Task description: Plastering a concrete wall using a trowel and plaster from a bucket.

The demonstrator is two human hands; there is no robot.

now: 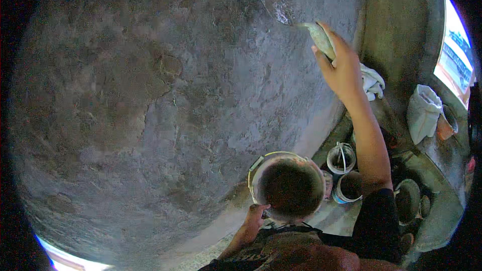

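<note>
Any marking on the small blue-based bucket [343, 196] is too small for us to read. A rough grey wall [150, 95], patchy and cracked, fills most of our view; daylight shows through an opening [454, 62] at far right. The wall's right edge meets a brownish upright band [396, 15]. Wide wall surface spreads left of our trowel [275, 4], while buckets crowd below our right forearm and a pale sack [423, 115] stands beyond. Our right hand [342, 68] grasps the trowel's handle, its blade up at the wall; contact we cannot tell. Our left hand [256, 216] grips the large bucket [317, 183] by its rim.
</note>
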